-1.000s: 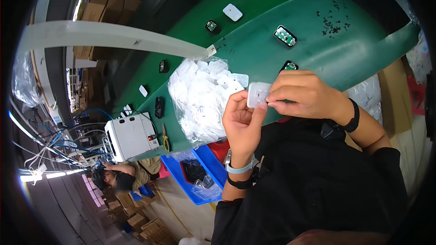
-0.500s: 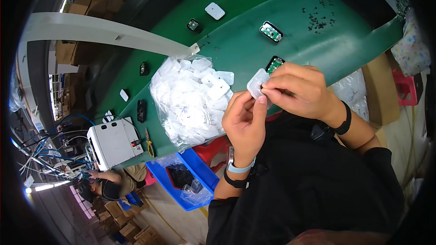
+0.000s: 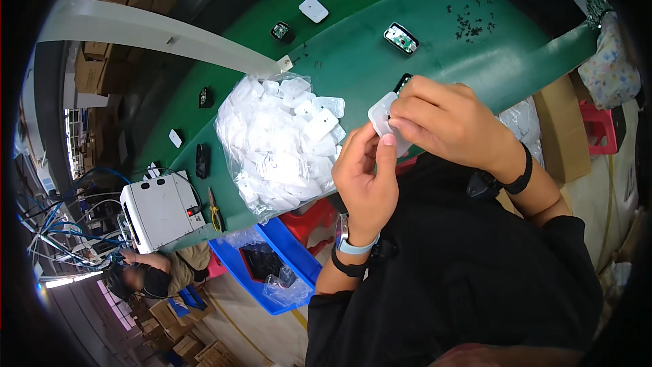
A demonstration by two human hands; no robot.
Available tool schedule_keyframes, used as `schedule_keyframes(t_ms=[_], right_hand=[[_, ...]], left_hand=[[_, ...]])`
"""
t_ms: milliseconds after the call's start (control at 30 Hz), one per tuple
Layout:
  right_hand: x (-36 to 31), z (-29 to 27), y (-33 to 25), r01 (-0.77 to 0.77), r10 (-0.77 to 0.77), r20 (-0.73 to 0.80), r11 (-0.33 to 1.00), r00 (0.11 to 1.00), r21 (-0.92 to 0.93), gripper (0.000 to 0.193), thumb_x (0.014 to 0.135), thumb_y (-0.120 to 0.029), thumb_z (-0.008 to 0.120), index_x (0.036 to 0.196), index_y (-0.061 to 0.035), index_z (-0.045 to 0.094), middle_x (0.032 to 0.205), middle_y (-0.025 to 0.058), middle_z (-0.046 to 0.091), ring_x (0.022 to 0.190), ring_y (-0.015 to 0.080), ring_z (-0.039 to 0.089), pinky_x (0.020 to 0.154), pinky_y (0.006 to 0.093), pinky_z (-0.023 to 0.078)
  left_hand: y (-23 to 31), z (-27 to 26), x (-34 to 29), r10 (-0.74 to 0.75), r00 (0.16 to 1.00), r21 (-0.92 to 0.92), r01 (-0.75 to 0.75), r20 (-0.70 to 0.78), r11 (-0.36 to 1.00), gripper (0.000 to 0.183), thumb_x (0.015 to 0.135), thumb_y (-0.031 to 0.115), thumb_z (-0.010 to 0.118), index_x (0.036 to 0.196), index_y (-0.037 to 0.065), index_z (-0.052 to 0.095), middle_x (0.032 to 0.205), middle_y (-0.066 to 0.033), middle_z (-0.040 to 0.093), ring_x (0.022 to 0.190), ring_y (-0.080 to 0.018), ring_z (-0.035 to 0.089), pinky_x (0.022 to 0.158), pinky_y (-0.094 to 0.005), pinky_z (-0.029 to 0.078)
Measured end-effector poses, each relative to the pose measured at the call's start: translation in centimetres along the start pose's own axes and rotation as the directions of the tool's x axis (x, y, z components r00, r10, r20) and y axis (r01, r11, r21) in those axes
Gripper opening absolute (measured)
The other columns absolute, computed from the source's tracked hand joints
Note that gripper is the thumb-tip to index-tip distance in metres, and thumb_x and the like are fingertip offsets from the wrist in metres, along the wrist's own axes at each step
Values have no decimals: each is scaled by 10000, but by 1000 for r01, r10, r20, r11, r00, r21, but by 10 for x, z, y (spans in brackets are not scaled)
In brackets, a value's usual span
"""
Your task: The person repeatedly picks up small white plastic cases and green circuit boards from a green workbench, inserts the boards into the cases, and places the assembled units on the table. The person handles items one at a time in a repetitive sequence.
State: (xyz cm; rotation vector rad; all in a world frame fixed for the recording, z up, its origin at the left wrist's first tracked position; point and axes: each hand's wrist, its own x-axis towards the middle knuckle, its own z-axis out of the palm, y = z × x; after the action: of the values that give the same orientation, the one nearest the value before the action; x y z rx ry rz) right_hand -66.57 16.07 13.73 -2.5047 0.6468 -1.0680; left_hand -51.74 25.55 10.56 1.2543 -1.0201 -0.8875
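Note:
My left hand point(image 3: 367, 178) is closed on the edge of a translucent white plastic cover point(image 3: 380, 110) with rounded corners, thumb in front and fingers behind. Against the cover's face, my right hand point(image 3: 454, 122) pinches a small dark piece point(image 3: 390, 119), mostly hidden by the fingertips. Just beyond the right knuckles, a black case with a green circuit board point(image 3: 404, 82) peeks out, largely covered. A second black case with a circuit board point(image 3: 401, 39) lies farther off on the green table. Left of my hands, an opened clear bag point(image 3: 234, 132) is heaped with similar white covers point(image 3: 321, 124).
Small black screws point(image 3: 472, 24) lie scattered at the far right. More cases point(image 3: 281, 31) and a white cover point(image 3: 314, 10) sit on the green strip beyond. A white machine point(image 3: 159, 211), pliers point(image 3: 215, 211) and a blue bin point(image 3: 272, 265) are at left. Another person point(image 3: 159, 275) works there.
The cover has tilted in my left hand. My right hand has shifted over it and now hides more of the near case. The whole view has moved slightly.

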Motion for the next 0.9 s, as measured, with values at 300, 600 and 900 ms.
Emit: schedule_keyframes(t_ms=[300, 600, 900], right_hand=[[4, -3, -6, -3, 2, 94, 1000, 996, 16, 153, 816, -68, 703, 890, -30, 574, 823, 79, 517, 683, 261, 615, 573, 366, 509], [-2, 6, -10, -76, 75, 32, 997, 997, 34, 130, 841, -82, 688, 887, -28, 579, 814, 77, 532, 666, 267, 610, 590, 367, 516], [-6, 11, -13, -136, 136, -3, 988, 991, 74, 122, 828, -58, 692, 894, -25, 595, 835, 82, 566, 675, 257, 608, 592, 337, 506]], left_hand=[[5, -4, -6, -81, 997, -62, 81, 8, 995, 244, 1004, 46, 554, 1209, -81, 596, 1053, -88, 663, 907, -111, 647, 761, -248, 525], [6, -2, -8, -48, 999, -68, 48, 4, 996, 232, 1007, 37, 541, 1200, -85, 584, 1088, -82, 645, 972, -115, 636, 822, -251, 503], [6, 1, -10, -16, 999, -29, 15, -38, 999, 251, 1013, 62, 532, 1207, -84, 594, 1052, -78, 656, 926, -92, 605, 812, -230, 478]])
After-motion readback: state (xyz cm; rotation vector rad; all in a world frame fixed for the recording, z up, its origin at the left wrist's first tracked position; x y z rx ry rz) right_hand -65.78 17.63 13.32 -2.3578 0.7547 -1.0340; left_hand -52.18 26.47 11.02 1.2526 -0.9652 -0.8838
